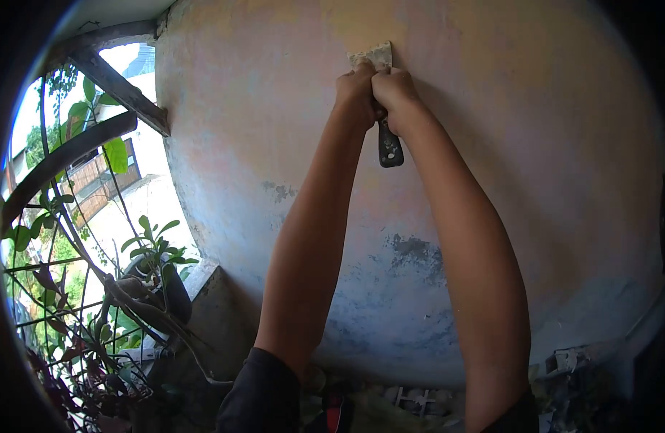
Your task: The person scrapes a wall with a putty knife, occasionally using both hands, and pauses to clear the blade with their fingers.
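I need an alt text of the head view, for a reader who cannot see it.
Both hands, left and right, hold a scraper with its blade at a patchy, worn wall. At left, a potted plant stands beside bright daylight.

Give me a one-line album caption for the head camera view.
Left hand and right hand grip a scraper against a patchy wall, potted plant at left.

Dark short sleeves [262, 393], bare forearms [304, 238].
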Motion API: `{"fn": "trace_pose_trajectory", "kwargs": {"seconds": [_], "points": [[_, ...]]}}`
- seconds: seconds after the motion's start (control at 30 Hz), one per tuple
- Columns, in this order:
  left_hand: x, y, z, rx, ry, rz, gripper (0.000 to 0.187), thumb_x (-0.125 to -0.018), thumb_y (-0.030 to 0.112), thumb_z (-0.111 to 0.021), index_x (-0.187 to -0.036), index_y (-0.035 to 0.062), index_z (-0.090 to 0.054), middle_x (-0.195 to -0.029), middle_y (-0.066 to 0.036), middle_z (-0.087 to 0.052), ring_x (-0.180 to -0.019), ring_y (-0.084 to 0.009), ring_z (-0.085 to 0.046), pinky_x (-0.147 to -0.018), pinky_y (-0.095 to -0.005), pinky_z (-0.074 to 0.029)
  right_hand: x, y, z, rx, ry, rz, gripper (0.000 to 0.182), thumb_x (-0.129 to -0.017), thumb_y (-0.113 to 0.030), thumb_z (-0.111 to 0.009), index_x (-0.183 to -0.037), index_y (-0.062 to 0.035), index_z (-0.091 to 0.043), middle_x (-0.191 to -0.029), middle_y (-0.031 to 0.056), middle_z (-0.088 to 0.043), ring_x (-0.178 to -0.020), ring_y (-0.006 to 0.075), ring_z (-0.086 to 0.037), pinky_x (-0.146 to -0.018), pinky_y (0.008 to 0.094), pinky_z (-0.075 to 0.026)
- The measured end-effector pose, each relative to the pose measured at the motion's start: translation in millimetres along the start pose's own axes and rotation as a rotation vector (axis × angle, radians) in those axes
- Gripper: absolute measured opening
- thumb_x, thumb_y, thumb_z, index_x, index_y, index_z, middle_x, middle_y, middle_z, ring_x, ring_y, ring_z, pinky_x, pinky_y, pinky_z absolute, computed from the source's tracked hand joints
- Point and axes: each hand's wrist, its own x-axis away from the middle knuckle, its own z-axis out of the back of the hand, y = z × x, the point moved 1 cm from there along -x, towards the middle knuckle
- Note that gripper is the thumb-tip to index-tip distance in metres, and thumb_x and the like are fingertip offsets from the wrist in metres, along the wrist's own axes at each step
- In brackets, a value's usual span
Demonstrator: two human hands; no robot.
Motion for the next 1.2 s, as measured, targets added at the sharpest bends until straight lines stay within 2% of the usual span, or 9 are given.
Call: {"fn": "trace_pose_trajectory", "kwargs": {"seconds": [0.07, 0.13, 0.33, 0.4, 0.63, 0.87, 1.0, 1.1, 1.2], "points": [[28, -25, 2, -0.028, -0.011, 0.029, 0.031, -0.09, 0.031, -0.048, -0.083, 0.001, -0.052, -0.066, -0.009, -0.054, -0.044, -0.0174, -0.049, -0.033, -0.0319, -0.038, 21, 27, 16, -0.006, -0.067, -0.001, 0.028, -0.089, -0.015, -0.042, -0.106, 0.0059, -0.049, -0.095, 0.0181, -0.057, -0.074, 0.0245, -0.06, -0.053, 0.0361, -0.048], [44, -40, 2, -0.013, 0.028, 0.052, 0.04, -0.087, 0.038, -0.052, -0.095, -0.0013, -0.056, -0.078, -0.01, -0.055, -0.063, -0.0186, -0.053, -0.048, -0.034, -0.041, 27, 41, 25, 0.052, -0.055, 0.014, 0.028, -0.09, -0.015, -0.041, -0.108, 0.0059, -0.047, -0.093, 0.0178, -0.056, -0.071, 0.0238, -0.059, -0.052, 0.0352, -0.047], [48, -25, 0, -0.056, -0.064, 0.133, 0.025, -0.092, 0.027, -0.046, -0.082, 0.0042, -0.051, -0.056, -0.003, -0.046, -0.037, -0.0112, -0.041, -0.029, -0.0252, -0.03, 32, 27, 43, 0.04, -0.218, 0.139, 0.024, -0.09, -0.01, -0.039, -0.108, 0.0047, -0.036, -0.082, 0.0151, -0.051, -0.056, 0.0169, -0.052, -0.044, 0.0304, -0.043], [47, -27, 4, 0.009, -0.175, 0.11, 0.025, -0.094, 0.026, -0.041, -0.086, 0.0021, -0.044, -0.059, -0.005, -0.043, -0.037, -0.0112, -0.036, -0.028, -0.0288, -0.034, 39, 18, 50, -0.104, -0.433, 0.031, 0.011, -0.093, -0.012, -0.036, -0.101, -0.0043, -0.036, -0.071, 0.0054, -0.044, -0.051, 0.0088, -0.041, -0.041, 0.0243, -0.037], [51, -20, -2, -0.141, 0.014, 0.055, 0.026, -0.088, 0.029, -0.047, -0.094, 0.0039, -0.05, -0.063, -0.007, -0.051, -0.039, -0.0124, -0.045, -0.028, -0.026, -0.036, -3, 44, 26, 0.103, -0.103, 0.17, 0.012, -0.092, -0.011, -0.031, -0.096, -0.0008, -0.035, -0.066, 0.0053, -0.042, -0.04, 0.0077, -0.035, -0.031, 0.0257, -0.028], [19, -16, 4, -0.016, -0.119, 0.131, 0.024, -0.09, 0.027, -0.046, -0.088, 0.0026, -0.045, -0.056, -0.007, -0.048, -0.034, -0.0136, -0.043, -0.026, -0.029, -0.039, 23, 9, 18, 0.044, -0.125, 0.046, 0.009, -0.088, -0.008, -0.035, -0.087, 0.0008, -0.038, -0.065, 0.0052, -0.042, -0.039, 0.0083, -0.034, -0.03, 0.026, -0.027], [10, -12, 4, -0.069, -0.166, 0.224, 0.023, -0.089, 0.025, -0.045, -0.088, 0.0019, -0.045, -0.054, -0.006, -0.046, -0.034, -0.0137, -0.042, -0.026, -0.0291, -0.037, 14, 7, 16, -0.061, -0.177, -0.074, 0.013, -0.084, -0.005, -0.042, -0.087, 0.0025, -0.053, -0.068, 0.0087, -0.052, -0.044, 0.0136, -0.049, -0.03, 0.0278, -0.032], [22, -17, 2, -0.038, -0.057, 0.116, 0.02, -0.084, 0.023, -0.053, -0.074, 0.0062, -0.05, -0.056, -0.005, -0.05, -0.035, -0.0112, -0.044, -0.025, -0.0217, -0.03, 16, 13, 18, -0.007, -0.108, 0.058, 0.012, -0.08, 0.002, -0.033, -0.071, -0.0019, -0.041, -0.057, 0.0024, -0.038, -0.04, 0.0077, -0.033, -0.031, 0.0256, -0.025], [15, -20, 0, -0.078, -0.023, 0.095, 0.022, -0.087, 0.022, -0.045, -0.081, 0.0003, -0.046, -0.054, -0.008, -0.047, -0.034, -0.0143, -0.043, -0.026, -0.0299, -0.037, 10, 14, 17, 0.114, -0.031, 0.208, 0.014, -0.078, 0.004, -0.033, -0.069, -0.0014, -0.042, -0.055, 0.0023, -0.038, -0.039, 0.0081, -0.033, -0.031, 0.0252, -0.024]]}}
